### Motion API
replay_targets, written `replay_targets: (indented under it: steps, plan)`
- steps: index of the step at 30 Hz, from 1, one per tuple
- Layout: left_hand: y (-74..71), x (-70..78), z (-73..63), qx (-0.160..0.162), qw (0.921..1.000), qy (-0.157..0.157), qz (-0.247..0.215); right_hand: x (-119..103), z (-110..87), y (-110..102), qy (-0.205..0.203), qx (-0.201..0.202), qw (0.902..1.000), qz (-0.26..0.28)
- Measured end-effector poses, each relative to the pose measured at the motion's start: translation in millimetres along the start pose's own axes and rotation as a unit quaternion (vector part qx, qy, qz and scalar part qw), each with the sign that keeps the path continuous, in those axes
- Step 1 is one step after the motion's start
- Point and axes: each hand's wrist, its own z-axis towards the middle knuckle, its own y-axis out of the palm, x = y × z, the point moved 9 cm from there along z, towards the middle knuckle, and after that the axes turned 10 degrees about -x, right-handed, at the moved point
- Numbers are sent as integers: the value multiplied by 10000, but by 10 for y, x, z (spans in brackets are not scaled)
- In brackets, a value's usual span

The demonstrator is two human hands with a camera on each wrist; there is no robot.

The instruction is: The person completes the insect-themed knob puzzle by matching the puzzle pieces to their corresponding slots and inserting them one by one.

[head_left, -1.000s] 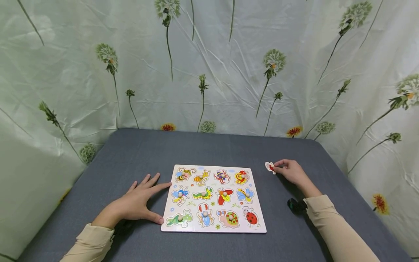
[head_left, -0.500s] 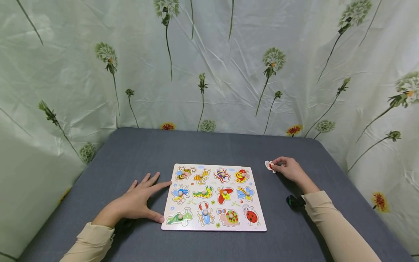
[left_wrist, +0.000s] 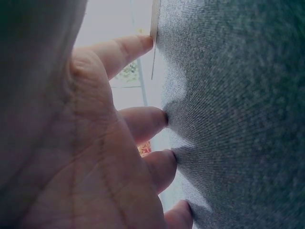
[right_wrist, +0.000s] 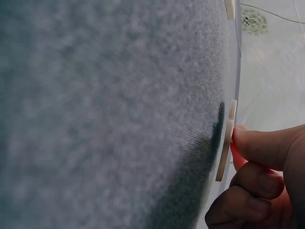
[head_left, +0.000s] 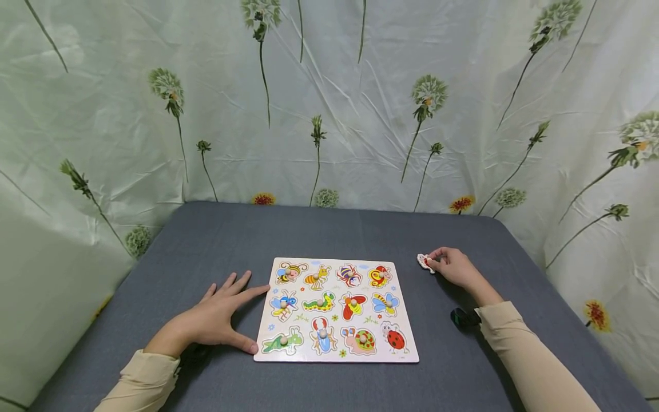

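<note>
A white wooden puzzle board [head_left: 304, 358] lies on the grey table, bearing several insect-shaped pieces with round knobs. At its lower right, a printed red ladybug [head_left: 396, 342] shows no knob. My left hand [head_left: 218, 315] is spread beside the board, thumb and index finger touching its left edge; the other fingertips rest on the cloth in the left wrist view. Right of the board, my right hand [head_left: 455, 268] pinches a small red-and-white puzzle piece [head_left: 424, 262] between thumb and finger. Seen edge-on in the right wrist view, the piece [right_wrist: 225, 152] is held low over the cloth.
The grey cloth-covered table [head_left: 329, 232] ends at a curtain [head_left: 360, 160] printed with dandelions, which hangs behind and along both sides. A black object [head_left: 465, 319] shows at the right sleeve's cuff. The board's edge [right_wrist: 230, 8] appears at the top of the right wrist view.
Hardly anything differs. The right hand, still pinching the piece, has shifted only very slightly; the left hand and the board keep their places.
</note>
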Motion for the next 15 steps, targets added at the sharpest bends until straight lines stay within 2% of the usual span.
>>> replay_targets:
  steps: [15]
  plan:
    - [15,2,8,-6,9999,-60,97,-153,-230,72,-128,-32,9999,74]
